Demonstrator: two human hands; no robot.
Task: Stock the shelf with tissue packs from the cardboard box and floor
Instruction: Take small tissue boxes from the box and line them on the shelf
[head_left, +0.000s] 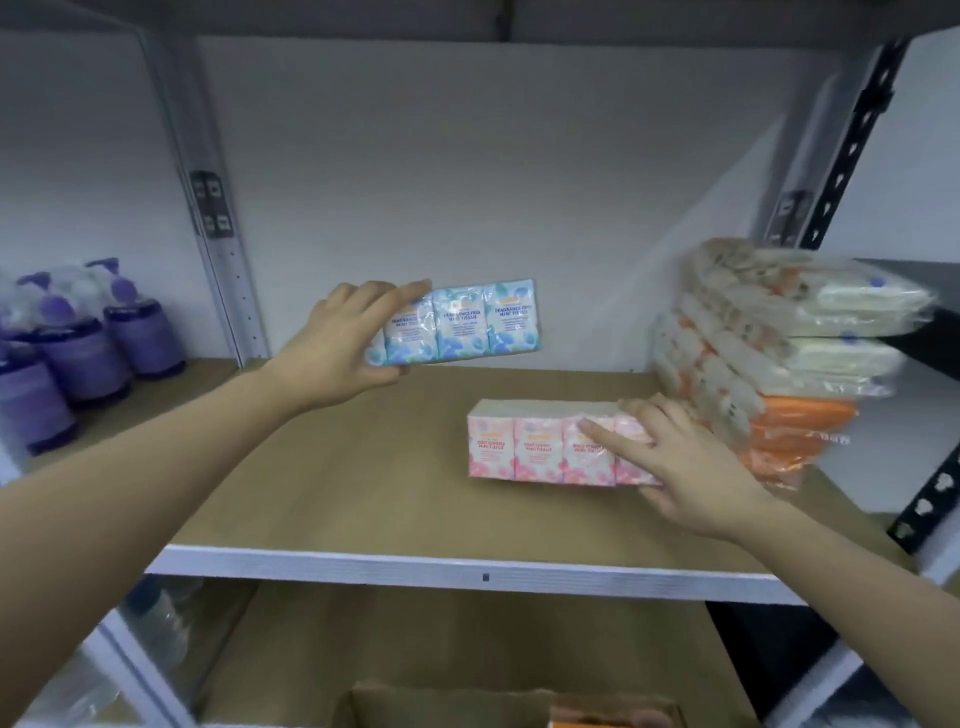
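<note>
My left hand grips the left end of a blue tissue pack and holds it in the air above the back of the brown shelf board. A pink tissue pack stands on the shelf to the right of the middle. My right hand holds its right end, with fingers on top and the thumb across its front. A cardboard box shows at the bottom edge, below the shelf.
A stack of orange and white wrapped packs fills the shelf's right end, just behind my right hand. Purple bottles stand on the neighbouring shelf at the left. Metal uprights frame the bay. A lower shelf lies underneath.
</note>
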